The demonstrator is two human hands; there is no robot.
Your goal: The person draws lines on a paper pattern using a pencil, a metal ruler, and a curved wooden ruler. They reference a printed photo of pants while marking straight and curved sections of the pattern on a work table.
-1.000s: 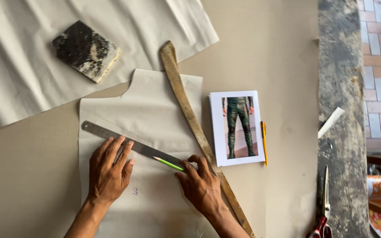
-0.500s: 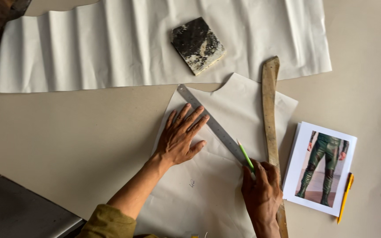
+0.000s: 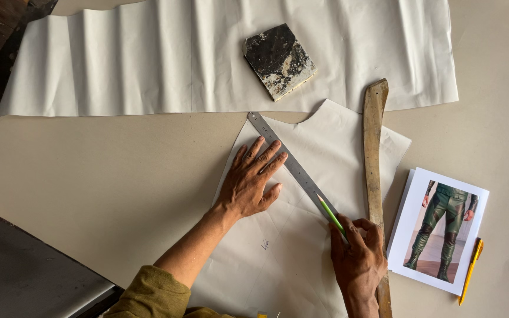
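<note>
Left hand (image 3: pixel 250 182) spread flat pins ruler (image 3: pixel 293 166); right hand (image 3: pixel 357 259) pinches pencil (image 3: pixel 331 215) alongside.

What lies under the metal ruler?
The ruler lies on the cut paper piece, pinned by the left hand. Any line under the ruler is hidden.

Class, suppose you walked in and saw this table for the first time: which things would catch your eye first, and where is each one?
First, the two hands at the bottom centre: the left hand presses a metal ruler flat on a cut paper sheet, while the right hand runs a green pencil along its edge. Next, the dark stone block at the top, resting on a wide paper sheet, and the photo of green trousers at the right.
</note>
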